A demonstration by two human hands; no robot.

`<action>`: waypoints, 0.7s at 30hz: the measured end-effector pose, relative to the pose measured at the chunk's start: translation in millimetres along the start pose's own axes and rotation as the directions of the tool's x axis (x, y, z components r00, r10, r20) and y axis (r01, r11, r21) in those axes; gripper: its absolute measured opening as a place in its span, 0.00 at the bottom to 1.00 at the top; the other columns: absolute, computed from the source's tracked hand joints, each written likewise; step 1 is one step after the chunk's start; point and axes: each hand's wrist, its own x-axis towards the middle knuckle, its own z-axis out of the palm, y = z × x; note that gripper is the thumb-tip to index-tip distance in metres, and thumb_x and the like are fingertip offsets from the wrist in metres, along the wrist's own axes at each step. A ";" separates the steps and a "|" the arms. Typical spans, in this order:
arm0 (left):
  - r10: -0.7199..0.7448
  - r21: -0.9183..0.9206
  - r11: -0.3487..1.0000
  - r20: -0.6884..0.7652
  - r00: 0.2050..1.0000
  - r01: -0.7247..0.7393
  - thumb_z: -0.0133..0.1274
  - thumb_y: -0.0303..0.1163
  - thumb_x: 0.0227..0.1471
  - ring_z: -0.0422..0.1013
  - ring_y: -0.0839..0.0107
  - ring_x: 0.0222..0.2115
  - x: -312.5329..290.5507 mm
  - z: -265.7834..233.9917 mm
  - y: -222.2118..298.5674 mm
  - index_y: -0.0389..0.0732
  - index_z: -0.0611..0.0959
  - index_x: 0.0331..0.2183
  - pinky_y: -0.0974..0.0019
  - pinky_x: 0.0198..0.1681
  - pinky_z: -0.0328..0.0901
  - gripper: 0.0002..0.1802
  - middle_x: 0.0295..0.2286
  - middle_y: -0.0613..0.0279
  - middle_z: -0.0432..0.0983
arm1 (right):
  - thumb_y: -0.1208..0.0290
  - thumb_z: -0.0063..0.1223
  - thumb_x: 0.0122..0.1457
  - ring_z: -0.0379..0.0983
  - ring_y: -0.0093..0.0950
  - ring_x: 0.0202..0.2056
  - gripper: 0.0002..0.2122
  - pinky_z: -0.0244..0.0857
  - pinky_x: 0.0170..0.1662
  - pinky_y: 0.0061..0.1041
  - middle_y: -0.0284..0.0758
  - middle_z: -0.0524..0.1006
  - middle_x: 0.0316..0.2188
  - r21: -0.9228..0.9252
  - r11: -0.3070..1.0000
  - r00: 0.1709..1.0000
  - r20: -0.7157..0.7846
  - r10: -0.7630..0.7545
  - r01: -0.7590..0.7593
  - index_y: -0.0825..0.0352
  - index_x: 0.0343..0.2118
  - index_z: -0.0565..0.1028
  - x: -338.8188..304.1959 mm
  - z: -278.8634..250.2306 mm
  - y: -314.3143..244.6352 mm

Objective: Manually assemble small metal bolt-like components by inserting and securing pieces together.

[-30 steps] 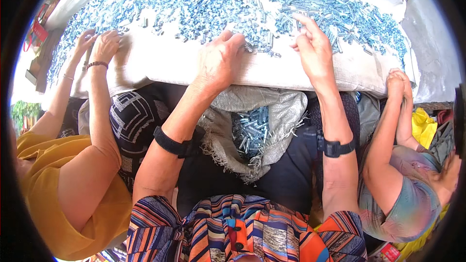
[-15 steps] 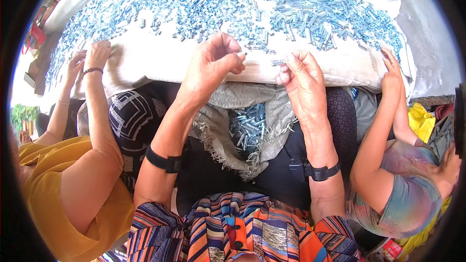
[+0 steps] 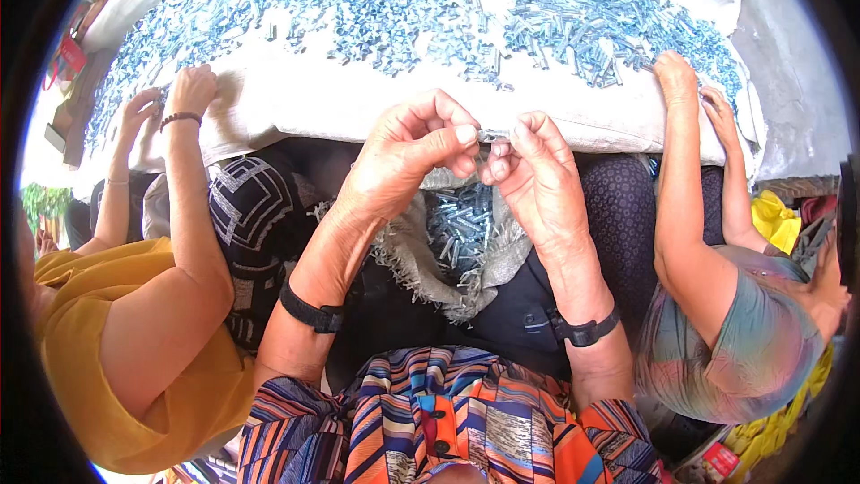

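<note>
A small metal piece [image 3: 491, 135] is held up between the fingertips at the near edge of the counter [image 3: 322, 108]; take it as the centre of the dial. At 9 o'clock, the left hand [image 3: 409, 149] has its grip pressed together, thumb and forefinger pinching one end. At 4 o'clock, the right hand [image 3: 539, 170] pinches the other end between thumb and curled fingers. Whether a smaller part sits between them is too small to tell.

At 6 o'clock, a frayed woven sack [image 3: 414, 255] gapes open between the person's legs, similar pieces [image 3: 460, 226] lying inside. From 10 round to 2 o'clock, a broad spread of bluish metal pieces [image 3: 385, 13] covers the counter's pale cloth. Dark wristbands [image 3: 309, 309] circle both forearms, at about 7:30 and 5 o'clock.

Farther out, at 8 o'clock, sits a co-worker in a mustard top [image 3: 81, 332], hands at the spread near 9. Another, in a mottled grey-green top [image 3: 761, 350], sits at 4, hands reaching the pieces between 2 and 3.
</note>
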 end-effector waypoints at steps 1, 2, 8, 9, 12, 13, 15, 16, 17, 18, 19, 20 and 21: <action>-0.001 0.000 1.000 0.001 1.000 0.001 0.54 0.28 0.51 0.69 0.78 0.22 0.0 0.1 0.5 0.37 0.77 0.30 0.75 0.28 0.66 0.05 0.24 0.65 0.73 | 0.73 0.45 0.61 0.71 0.22 0.24 0.03 0.69 0.31 0.22 0.33 0.72 0.25 0.010 1.000 1.000 0.000 -0.003 0.003 0.66 0.34 0.69 -1.1 -0.3 0.6; 0.003 0.035 0.999 0.011 1.000 -0.003 0.54 0.28 0.51 0.69 0.79 0.22 0.7 -0.1 0.9 0.37 0.77 0.29 0.75 0.28 0.65 0.05 0.24 0.66 0.73 | 0.73 0.45 0.61 0.71 0.21 0.24 0.03 0.70 0.31 0.22 0.33 0.72 0.25 0.020 1.000 1.000 -0.001 -0.006 0.006 0.66 0.34 0.69 -2.2 -0.6 0.7; 0.024 0.219 0.975 0.072 0.997 -0.039 0.54 0.30 0.52 0.66 0.82 0.21 -3.5 -2.1 4.7 0.38 0.76 0.29 0.78 0.26 0.63 0.06 0.23 0.69 0.71 | 0.72 0.44 0.62 0.71 0.22 0.22 0.03 0.69 0.29 0.24 0.33 0.73 0.24 0.050 0.993 0.994 -0.018 0.107 -0.106 0.65 0.33 0.68 -7.7 2.4 -0.6; 0.023 0.217 0.975 0.094 0.995 -0.043 0.55 0.30 0.52 0.66 0.83 0.21 -2.4 -4.0 3.0 0.39 0.75 0.29 0.79 0.26 0.62 0.06 0.22 0.70 0.71 | 0.72 0.44 0.62 0.71 0.22 0.22 0.03 0.69 0.29 0.24 0.33 0.73 0.24 0.049 0.993 0.994 -0.017 0.106 -0.105 0.65 0.33 0.68 -8.1 1.6 -0.3; -0.047 0.097 0.995 0.147 0.988 0.032 0.55 0.31 0.51 0.65 0.83 0.21 -9.9 -6.4 -4.3 0.40 0.74 0.30 0.79 0.25 0.62 0.08 0.22 0.70 0.70 | 0.70 0.44 0.62 0.71 0.23 0.22 0.04 0.66 0.27 0.26 0.33 0.73 0.23 0.129 0.966 0.974 0.043 0.221 -0.225 0.63 0.32 0.68 -13.5 -1.5 4.4; -0.050 0.057 0.997 0.159 0.986 0.042 0.55 0.33 0.51 0.66 0.82 0.21 -13.0 -5.9 -7.9 0.41 0.73 0.30 0.78 0.25 0.62 0.09 0.23 0.70 0.71 | 0.69 0.44 0.62 0.71 0.22 0.21 0.05 0.66 0.27 0.26 0.33 0.73 0.23 0.138 0.959 0.968 0.086 0.237 -0.247 0.63 0.32 0.67 -14.9 -4.0 7.3; -0.030 -0.018 0.999 0.203 0.979 0.034 0.56 0.33 0.51 0.66 0.82 0.21 -16.4 -3.3 -15.2 0.41 0.73 0.30 0.78 0.25 0.62 0.09 0.23 0.69 0.71 | 0.69 0.44 0.62 0.71 0.22 0.21 0.05 0.66 0.27 0.27 0.33 0.73 0.23 0.207 0.931 0.950 0.154 0.273 -0.301 0.63 0.33 0.67 -18.6 -4.5 10.6; -0.044 -0.046 0.997 0.213 0.976 0.055 0.57 0.34 0.50 0.66 0.82 0.22 -18.2 -5.4 -17.8 0.41 0.74 0.29 0.78 0.25 0.63 0.10 0.23 0.68 0.72 | 0.69 0.44 0.62 0.71 0.22 0.21 0.05 0.66 0.27 0.26 0.33 0.73 0.23 0.215 0.926 0.946 0.163 0.280 -0.311 0.64 0.33 0.66 -20.2 -5.8 12.2; -0.043 -0.047 0.997 0.213 0.976 0.054 0.57 0.34 0.50 0.66 0.82 0.22 -20.1 -6.9 -17.7 0.41 0.74 0.29 0.78 0.25 0.63 0.10 0.23 0.68 0.72 | 0.69 0.44 0.62 0.71 0.22 0.21 0.05 0.66 0.27 0.26 0.33 0.73 0.23 0.214 0.926 0.946 0.163 0.280 -0.311 0.64 0.33 0.66 -19.7 -6.0 12.3; -0.074 -0.006 0.997 0.197 0.977 0.077 0.57 0.34 0.50 0.66 0.82 0.22 -21.5 -7.6 -16.3 0.41 0.74 0.30 0.78 0.26 0.63 0.10 0.24 0.69 0.72 | 0.69 0.44 0.62 0.71 0.23 0.22 0.05 0.66 0.27 0.26 0.33 0.73 0.23 0.142 0.941 0.946 0.144 0.289 -0.309 0.64 0.33 0.66 -19.0 -6.8 12.7; -0.106 0.034 0.994 0.181 0.978 0.101 0.58 0.34 0.49 0.66 0.83 0.22 -22.3 -9.6 -14.7 0.41 0.75 0.30 0.78 0.26 0.63 0.10 0.24 0.69 0.72 | 0.69 0.44 0.62 0.71 0.23 0.22 0.05 0.66 0.27 0.25 0.33 0.73 0.23 0.069 0.950 0.947 0.125 0.296 -0.306 0.64 0.33 0.66 -18.1 -7.8 13.0; -0.157 0.115 0.984 0.178 0.971 0.138 0.59 0.34 0.48 0.66 0.83 0.23 -22.3 -15.4 -12.1 0.41 0.76 0.30 0.78 0.26 0.62 0.10 0.24 0.71 0.72 | 0.67 0.46 0.61 0.70 0.20 0.23 0.08 0.66 0.29 0.22 0.31 0.73 0.24 -0.109 0.950 0.946 0.110 0.304 -0.292 0.66 0.31 0.68 -16.7 -8.2 8.1; -0.155 0.116 0.984 0.175 0.972 0.136 0.59 0.34 0.48 0.66 0.83 0.23 -22.4 -22.2 -5.9 0.41 0.76 0.30 0.78 0.26 0.62 0.10 0.24 0.71 0.72 | 0.67 0.46 0.61 0.70 0.20 0.23 0.08 0.66 0.29 0.22 0.31 0.73 0.24 -0.109 0.950 0.946 0.113 0.305 -0.293 0.66 0.31 0.68 -12.8 -8.4 2.5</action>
